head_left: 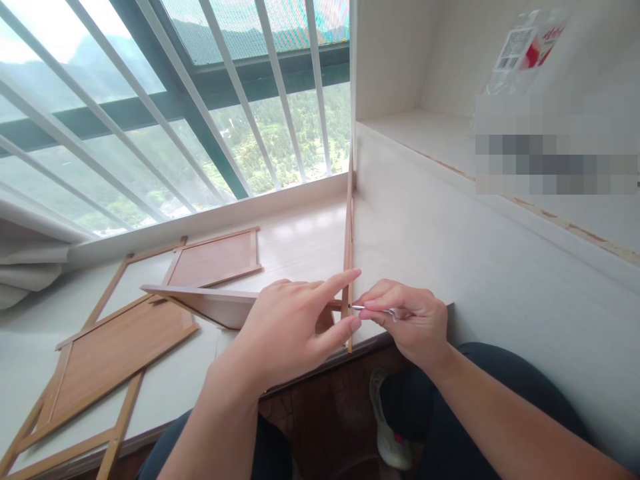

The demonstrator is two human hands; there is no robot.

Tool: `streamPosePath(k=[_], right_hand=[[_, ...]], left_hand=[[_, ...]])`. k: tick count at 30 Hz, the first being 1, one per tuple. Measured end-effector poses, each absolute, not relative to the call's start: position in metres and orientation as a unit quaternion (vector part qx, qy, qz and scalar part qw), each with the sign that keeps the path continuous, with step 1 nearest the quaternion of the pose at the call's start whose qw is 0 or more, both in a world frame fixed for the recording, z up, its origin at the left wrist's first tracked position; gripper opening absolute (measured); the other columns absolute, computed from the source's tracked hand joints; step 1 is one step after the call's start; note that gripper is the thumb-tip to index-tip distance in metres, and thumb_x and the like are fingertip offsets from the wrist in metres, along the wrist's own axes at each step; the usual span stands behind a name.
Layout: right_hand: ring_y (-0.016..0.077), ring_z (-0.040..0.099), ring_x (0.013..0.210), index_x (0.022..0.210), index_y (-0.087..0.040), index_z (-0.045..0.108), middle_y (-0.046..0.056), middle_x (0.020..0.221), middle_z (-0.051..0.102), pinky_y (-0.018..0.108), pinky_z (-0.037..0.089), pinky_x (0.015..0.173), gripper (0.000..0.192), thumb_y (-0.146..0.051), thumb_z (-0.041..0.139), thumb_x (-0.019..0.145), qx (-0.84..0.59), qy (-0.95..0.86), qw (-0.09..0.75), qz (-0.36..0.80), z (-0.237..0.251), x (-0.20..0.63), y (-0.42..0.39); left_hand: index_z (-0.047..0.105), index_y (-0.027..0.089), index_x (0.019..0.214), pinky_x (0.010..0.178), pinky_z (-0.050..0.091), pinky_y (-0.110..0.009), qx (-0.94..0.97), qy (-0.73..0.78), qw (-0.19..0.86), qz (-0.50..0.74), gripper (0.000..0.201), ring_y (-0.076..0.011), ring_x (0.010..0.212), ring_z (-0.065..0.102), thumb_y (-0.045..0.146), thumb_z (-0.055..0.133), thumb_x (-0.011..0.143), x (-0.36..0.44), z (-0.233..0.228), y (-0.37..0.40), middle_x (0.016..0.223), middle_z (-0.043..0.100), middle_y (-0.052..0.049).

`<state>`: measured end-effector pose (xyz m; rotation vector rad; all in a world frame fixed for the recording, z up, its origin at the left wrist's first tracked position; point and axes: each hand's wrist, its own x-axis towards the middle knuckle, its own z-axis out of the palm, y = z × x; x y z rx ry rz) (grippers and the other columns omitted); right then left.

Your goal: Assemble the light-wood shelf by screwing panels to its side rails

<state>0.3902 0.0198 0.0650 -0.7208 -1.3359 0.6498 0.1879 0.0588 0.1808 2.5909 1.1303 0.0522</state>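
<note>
My right hand (413, 320) pinches a thin silver hex key (359, 307) with a bent end. Its straight tip meets the side of an upright wooden slat (347, 253) that stands on the white ledge. Over a tilted wooden panel (215, 305), my left hand (290, 327) grips around the joint where the panel's rail meets the slat. The left thumb and index finger reach to the slat, one on each side of the joint; the remaining left fingers are mostly hidden.
Left on the ledge (295, 240) lie wooden frame pieces with flat panels (120, 357). White bars (240, 87) cross the window behind. A white wall (410, 213) rises on the right, below a shelf holding a plastic bottle (530, 50). A grey curtain (30, 247) hangs far left.
</note>
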Motion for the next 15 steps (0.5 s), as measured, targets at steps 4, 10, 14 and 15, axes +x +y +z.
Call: streamPosePath(k=[4,10,14,15], right_hand=[[0.0203,0.079,0.084,0.092,-0.025,0.082,0.005,0.092,0.084,0.034,0.064,0.074,0.013,-0.013,0.087,0.087,-0.322,-0.585,0.681,0.299,0.0652,0.3899,0.0191],[0.0208,0.078,0.086,0.094,-0.027,0.083,0.005,0.093,0.083,0.037,0.064,0.078,0.018,-0.011,0.087,0.086,-0.317,-0.576,0.697,0.286,0.063,0.3862,0.0167],[0.0208,0.079,0.086,0.092,-0.026,0.083,0.004,0.093,0.083,0.036,0.064,0.078,0.016,-0.012,0.087,0.086,-0.319,-0.557,0.696,0.322,0.0608,0.3847,0.0162],[0.0207,0.079,0.085,0.091,-0.026,0.083,0.004,0.092,0.083,0.036,0.064,0.077,0.015,-0.013,0.088,0.086,-0.319,-0.555,0.691,0.334,0.0605,0.3851,0.0167]], left_hand=[[0.047,0.043,0.16,0.089,0.051,-0.035,0.904,0.399,0.152,0.025,0.057,-0.0233,0.106,0.078,0.061,0.047,0.106,0.1892,0.18,0.0589,0.103,0.085,0.006],[0.054,0.043,0.156,0.089,0.051,-0.034,0.906,0.395,0.147,0.036,0.051,-0.0219,0.106,0.078,0.058,0.045,0.108,0.1907,0.1773,0.0601,0.109,0.085,0.006],[0.06,0.043,0.149,0.09,0.049,-0.035,0.906,0.401,0.129,0.03,0.045,-0.0228,0.107,0.078,0.053,0.044,0.108,0.192,0.1775,0.0612,0.117,0.084,0.006],[0.062,0.043,0.146,0.089,0.049,-0.035,0.905,0.405,0.128,0.029,0.043,-0.0228,0.105,0.078,0.053,0.044,0.108,0.192,0.1778,0.0611,0.116,0.084,0.007]])
